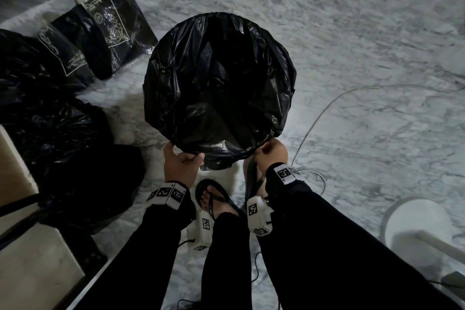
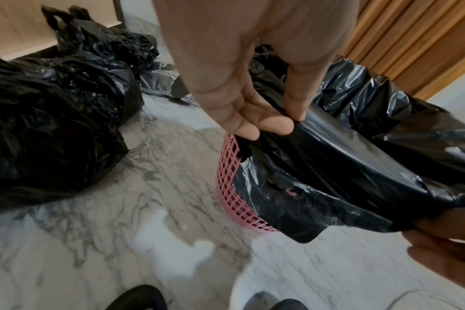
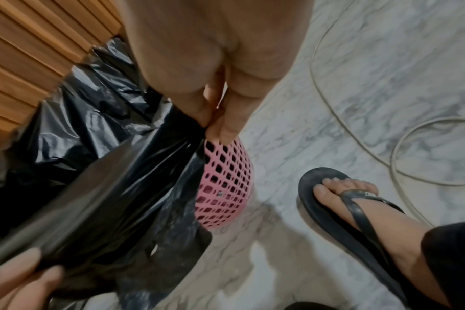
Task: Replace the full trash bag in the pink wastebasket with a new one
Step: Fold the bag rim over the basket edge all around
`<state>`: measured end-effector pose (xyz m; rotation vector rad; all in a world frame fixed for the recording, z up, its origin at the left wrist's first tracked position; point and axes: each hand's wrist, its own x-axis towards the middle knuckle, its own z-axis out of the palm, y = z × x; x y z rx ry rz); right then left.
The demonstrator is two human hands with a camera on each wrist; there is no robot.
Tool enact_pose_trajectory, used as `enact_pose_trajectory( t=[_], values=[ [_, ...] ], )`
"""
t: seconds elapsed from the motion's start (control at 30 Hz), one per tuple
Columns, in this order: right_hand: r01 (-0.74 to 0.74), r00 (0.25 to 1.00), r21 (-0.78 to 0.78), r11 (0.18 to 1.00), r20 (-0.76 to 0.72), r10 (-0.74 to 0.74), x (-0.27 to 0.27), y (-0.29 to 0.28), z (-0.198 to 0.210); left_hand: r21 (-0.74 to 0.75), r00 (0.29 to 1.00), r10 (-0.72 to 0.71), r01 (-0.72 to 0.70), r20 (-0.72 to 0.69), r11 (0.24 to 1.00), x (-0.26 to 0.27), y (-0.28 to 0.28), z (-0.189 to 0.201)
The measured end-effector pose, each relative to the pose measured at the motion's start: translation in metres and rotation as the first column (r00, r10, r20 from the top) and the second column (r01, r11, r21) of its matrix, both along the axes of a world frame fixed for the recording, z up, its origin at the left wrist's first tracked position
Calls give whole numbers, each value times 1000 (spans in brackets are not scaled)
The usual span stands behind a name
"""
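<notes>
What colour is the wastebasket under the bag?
Pink, an open lattice wastebasket; clearest in the right wrist view.

A person is wearing long black sleeves (image 1: 334, 241) reaching to both wrists and black trousers (image 1: 227, 259) ending at the ankle. White blocks printed with black square-pattern markers are sitting on each wrist, one on the left wrist (image 1: 167, 194) and one on the right wrist (image 1: 284, 173), with further white marker-printed housings (image 1: 259, 216) hanging beneath the forearms. Thin black cables (image 1: 185, 243) are trailing from the housings. Black flip-flop sandals (image 3: 353, 211) with thin straps between the toes are covering the bare feet.
</notes>
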<state>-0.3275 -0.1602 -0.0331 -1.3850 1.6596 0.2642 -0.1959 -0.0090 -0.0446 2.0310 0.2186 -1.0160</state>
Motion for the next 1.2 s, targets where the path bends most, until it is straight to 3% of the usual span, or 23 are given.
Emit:
enact_pose_trajectory(
  t=[0.07,0.13,0.27,0.33,0.5,0.63,0.77,0.83,0.9,0.97,1.0,1.1,1.2],
  values=[
    [11,1000,40,999,14,-11,0,-2,-3,-1,1000,-19,19,5,1000,2,2,-3],
    [117,990,82,990,65,-123,0,-3,-2,-1,999,-42,42,0,999,7,5,-8],
    [440,875,64,896,196,-443,-6,-7,-1,-21,999,36,-37,-11,999,21,4,-16],
    [502,840,-11,865,242,-485,-5,-9,0,-5,998,60,-60,-7,998,26,1,-17],
    [372,917,-164,913,216,-335,2,-13,1,85,996,-10,17,-87,996,39,-8,-16],
    [322,945,-247,914,147,-293,5,-13,6,168,990,71,-51,-120,985,66,-21,-7],
    [209,976,-426,880,140,-164,21,-4,19,359,969,-67,-24,239,933,93,-25,1],
    [87,991,-491,867,130,-26,33,1,29,249,906,-106,1,409,968,96,-28,9],
    [-66,985,-517,853,102,138,45,8,36,245,804,-290,185,519,952,97,-32,18],
    [-281,945,-406,870,42,325,55,14,38,300,719,-461,352,520,887,97,-35,20],
    [-399,909,-302,866,-6,417,59,17,38,286,729,-478,383,490,878,99,-36,20],
    [-589,804,9,808,-103,586,62,23,29,230,839,-443,385,316,894,109,-34,13],
    [-601,793,84,795,-63,606,53,25,14,162,903,-391,365,179,917,122,-33,8]
  ],
)
